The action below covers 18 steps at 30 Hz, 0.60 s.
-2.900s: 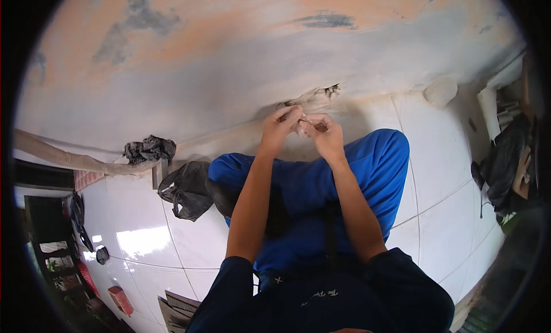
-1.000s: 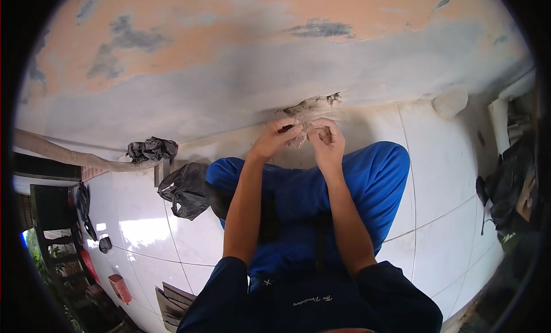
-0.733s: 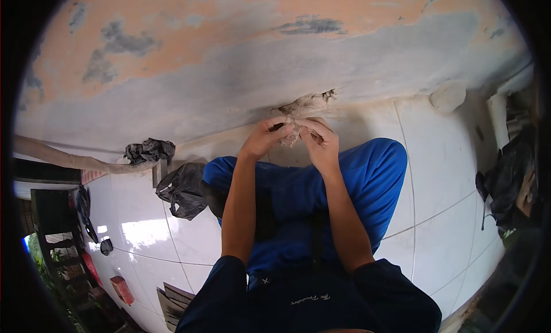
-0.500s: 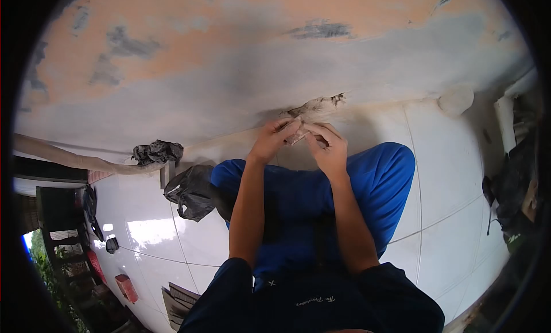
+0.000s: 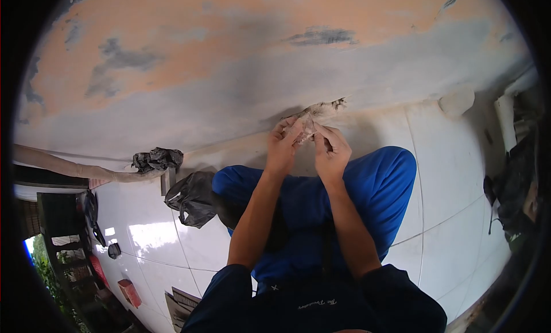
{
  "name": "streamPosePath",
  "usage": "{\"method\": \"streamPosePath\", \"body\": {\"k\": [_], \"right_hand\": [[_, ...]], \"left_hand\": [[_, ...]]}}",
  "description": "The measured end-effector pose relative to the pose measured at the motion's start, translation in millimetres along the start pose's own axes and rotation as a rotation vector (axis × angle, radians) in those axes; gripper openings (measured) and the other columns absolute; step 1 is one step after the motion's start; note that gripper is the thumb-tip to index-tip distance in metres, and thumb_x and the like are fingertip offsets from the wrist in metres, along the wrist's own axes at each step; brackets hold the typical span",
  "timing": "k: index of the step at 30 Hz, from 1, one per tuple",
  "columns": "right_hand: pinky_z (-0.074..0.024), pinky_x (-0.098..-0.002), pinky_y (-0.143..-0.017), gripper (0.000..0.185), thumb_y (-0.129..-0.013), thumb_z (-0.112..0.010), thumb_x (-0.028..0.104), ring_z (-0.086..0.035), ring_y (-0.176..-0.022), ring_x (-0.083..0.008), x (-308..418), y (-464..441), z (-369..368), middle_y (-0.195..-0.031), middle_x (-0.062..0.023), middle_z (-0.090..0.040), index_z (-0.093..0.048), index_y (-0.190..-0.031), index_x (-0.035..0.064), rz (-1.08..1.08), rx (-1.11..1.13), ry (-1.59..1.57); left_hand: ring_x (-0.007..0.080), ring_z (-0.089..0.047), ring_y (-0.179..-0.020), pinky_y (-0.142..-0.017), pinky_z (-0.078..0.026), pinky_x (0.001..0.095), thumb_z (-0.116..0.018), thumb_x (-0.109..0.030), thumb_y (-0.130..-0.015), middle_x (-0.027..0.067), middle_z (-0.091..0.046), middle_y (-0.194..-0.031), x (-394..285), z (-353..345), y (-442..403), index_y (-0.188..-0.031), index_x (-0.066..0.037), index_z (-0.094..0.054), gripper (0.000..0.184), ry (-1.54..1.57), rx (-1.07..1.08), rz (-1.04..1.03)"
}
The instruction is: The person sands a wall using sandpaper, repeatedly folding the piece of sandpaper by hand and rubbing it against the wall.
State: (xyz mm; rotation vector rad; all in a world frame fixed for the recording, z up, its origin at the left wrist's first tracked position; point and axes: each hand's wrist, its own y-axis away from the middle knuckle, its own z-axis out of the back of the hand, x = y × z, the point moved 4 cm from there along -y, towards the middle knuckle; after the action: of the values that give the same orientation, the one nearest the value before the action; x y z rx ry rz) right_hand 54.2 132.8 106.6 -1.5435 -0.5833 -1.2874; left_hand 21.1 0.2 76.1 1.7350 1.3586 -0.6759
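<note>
My left hand (image 5: 282, 139) and my right hand (image 5: 333, 149) are close together in front of the wall base. Between them is a small crumpled, whitish, see-through piece that looks like a plastic bag (image 5: 306, 130). Fingers of both hands pinch it, the left at one side and the right at the other. What is inside it, if anything, I cannot make out. Just beyond the hands, a rough pale patch with dark marks (image 5: 324, 108) lies along the foot of the wall. My blue-clad legs (image 5: 379, 184) are bent beneath my forearms.
A patchy orange and grey wall (image 5: 229, 63) rises ahead, above a white tiled floor (image 5: 447, 224). On the left are a black plastic bag (image 5: 195, 198), a crumpled dark bundle (image 5: 158, 159), a long pale pipe-like roll (image 5: 69, 165) and a red box (image 5: 130, 293). Dark items (image 5: 513, 189) lie right.
My left hand has shifted slightly right and the left forearm slants more. The plastic piece is spread wider between the fingers. The right hand has dropped a little.
</note>
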Motion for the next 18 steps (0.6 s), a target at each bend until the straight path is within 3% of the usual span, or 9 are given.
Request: {"method": "streamPosePath", "body": {"k": [4, 7, 13, 16, 18], "right_hand": [[-0.0462, -0.0198, -0.060, 0.023, -0.086, -0.065, -0.004, -0.059, -0.069, -0.0084, 4.6, -3.0, 7.1, -0.091, -0.0079, -0.069, -0.073, -0.105, 0.0040, 0.030, -0.098, 0.012], [-0.0479, -0.0211, -0.062, 0.022, -0.086, -0.066, -0.004, -0.062, -0.072, -0.0094, -1.5, -3.2, 5.1, -0.092, -0.0086, -0.068, -0.072, -0.106, 0.0037, 0.055, -0.086, -0.003], [-0.0516, -0.0247, -0.062, 0.016, -0.083, -0.069, -0.001, -0.064, -0.070, -0.0122, -19.7, -2.8, -13.1, -0.084, -0.0090, -0.070, -0.070, -0.100, -0.0002, -0.171, 0.037, -0.209], [-0.0510, -0.0238, -0.065, 0.020, -0.084, -0.071, 0.003, -0.065, -0.076, -0.0104, -19.1, -0.2, -14.7, -0.089, -0.0082, -0.070, -0.068, -0.103, -0.0027, -0.368, 0.222, -0.033], [-0.0508, -0.0239, -0.066, 0.020, -0.084, -0.070, 0.004, -0.064, -0.075, -0.0102, -29.6, 3.7, -17.7, -0.090, -0.0076, -0.070, -0.068, -0.103, -0.0021, -0.379, 0.274, -0.013]], "left_hand": [[0.0136, -0.064, -0.096, -0.080, -0.052, 0.0267, -0.064, -0.012, -0.094, 0.0061, -0.066, -0.107, -1.1, -30.1, 17.8, -0.117, 0.002, -0.058, 0.028, -0.100, 0.022, -0.015], [0.0106, -0.062, -0.096, -0.081, -0.051, 0.0251, -0.064, -0.012, -0.093, 0.0056, -0.067, -0.107, -9.9, -30.8, 10.6, -0.118, 0.002, -0.059, 0.029, -0.273, 0.062, -0.216], [0.0083, -0.058, -0.095, -0.083, -0.048, 0.0250, -0.065, -0.008, -0.092, 0.0064, -0.067, -0.104, -31.4, -8.4, 3.2, -0.106, 0.003, -0.060, 0.018, -0.506, 0.069, -0.384], [0.0135, -0.062, -0.091, -0.083, -0.050, 0.0285, -0.068, -0.003, -0.087, 0.0082, -0.068, -0.103, -64.8, -16.5, 8.7, -0.100, 0.002, -0.060, 0.017, -0.559, -0.125, -0.602], [0.0140, -0.062, -0.089, -0.080, -0.050, 0.0278, -0.069, 0.003, -0.084, 0.0084, -0.069, -0.101, -100.6, -26.9, 24.1, -0.104, 0.001, -0.063, 0.021, -0.919, -0.175, -0.995]]}}
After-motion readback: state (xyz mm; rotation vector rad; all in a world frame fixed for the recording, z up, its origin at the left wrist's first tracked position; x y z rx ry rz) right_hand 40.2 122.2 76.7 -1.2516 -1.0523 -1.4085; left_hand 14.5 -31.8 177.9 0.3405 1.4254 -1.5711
